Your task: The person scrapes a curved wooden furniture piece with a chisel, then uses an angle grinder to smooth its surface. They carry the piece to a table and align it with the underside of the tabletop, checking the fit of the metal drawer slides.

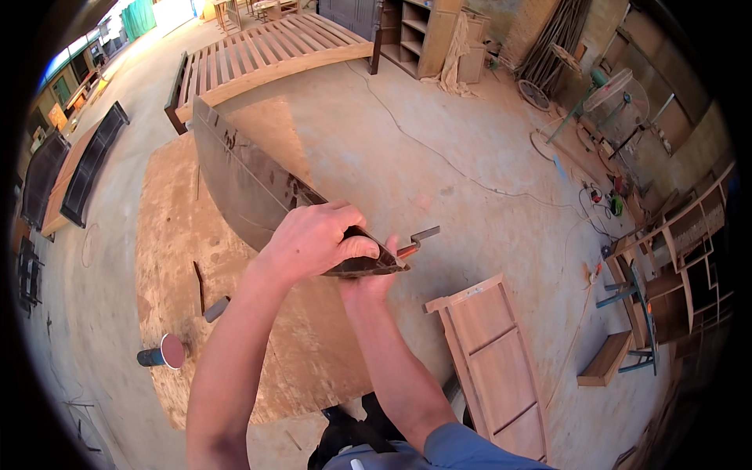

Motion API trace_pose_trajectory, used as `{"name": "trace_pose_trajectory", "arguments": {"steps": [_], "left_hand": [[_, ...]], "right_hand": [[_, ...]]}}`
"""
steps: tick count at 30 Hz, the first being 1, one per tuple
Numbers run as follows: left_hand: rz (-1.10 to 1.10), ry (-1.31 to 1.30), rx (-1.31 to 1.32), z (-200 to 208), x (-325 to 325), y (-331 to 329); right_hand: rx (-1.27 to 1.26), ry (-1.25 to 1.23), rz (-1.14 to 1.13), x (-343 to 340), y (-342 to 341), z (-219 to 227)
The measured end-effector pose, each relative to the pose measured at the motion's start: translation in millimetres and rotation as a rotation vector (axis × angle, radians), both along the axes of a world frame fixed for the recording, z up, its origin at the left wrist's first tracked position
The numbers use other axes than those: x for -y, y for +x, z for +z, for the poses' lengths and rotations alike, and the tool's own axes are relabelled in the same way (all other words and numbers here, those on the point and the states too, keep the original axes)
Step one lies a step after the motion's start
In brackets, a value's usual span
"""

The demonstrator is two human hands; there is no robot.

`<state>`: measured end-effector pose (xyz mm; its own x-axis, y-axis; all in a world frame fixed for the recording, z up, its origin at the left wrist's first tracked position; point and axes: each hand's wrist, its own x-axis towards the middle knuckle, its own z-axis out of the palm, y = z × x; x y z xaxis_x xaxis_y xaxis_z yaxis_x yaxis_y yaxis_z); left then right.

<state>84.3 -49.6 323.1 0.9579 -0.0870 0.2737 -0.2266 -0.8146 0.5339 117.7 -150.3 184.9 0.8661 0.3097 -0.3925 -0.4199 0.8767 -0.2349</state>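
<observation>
A long, dark brown curved wooden panel (pixel 251 176) stands tilted over the worktable (pixel 298 345), its near corner close to me. My left hand (pixel 313 239) is closed over the upper edge of that near end, thumb pressed on the inner face. Below the same end is my right hand (pixel 370 286), partly hidden by the panel, its fingers closed. From it sticks a small tool with a reddish handle and a bent, flat metal end (pixel 425 234). The tool's exact kind cannot be made out.
On the table lie a thin dark strip (pixel 199 286), a small grey block (pixel 217 309) and an open cup with pinkish contents (pixel 173 351). A panelled wooden board (pixel 493 352) is at right. Beyond are a slatted bed frame (pixel 274 51) and a pedestal fan (pixel 619 98).
</observation>
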Motion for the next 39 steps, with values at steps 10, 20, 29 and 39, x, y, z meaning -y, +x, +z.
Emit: {"name": "trace_pose_trajectory", "arguments": {"steps": [10, 20, 29, 39], "left_hand": [[-0.154, 0.189, -0.285, -49, 40, 35], [-0.225, 0.215, -0.385, -67, 49, 5], [-0.293, 0.24, -0.41, -84, 45, -31], [-0.365, 0.303, -0.438, -104, 64, -59]], "right_hand": [[-0.358, 0.158, -0.14, 22, -22, -42], [-0.352, 0.178, -0.237, 20, -68, -63], [-0.337, 0.115, -0.27, 10, -115, -82], [-0.425, 0.11, -0.314, 27, -153, -97]]}}
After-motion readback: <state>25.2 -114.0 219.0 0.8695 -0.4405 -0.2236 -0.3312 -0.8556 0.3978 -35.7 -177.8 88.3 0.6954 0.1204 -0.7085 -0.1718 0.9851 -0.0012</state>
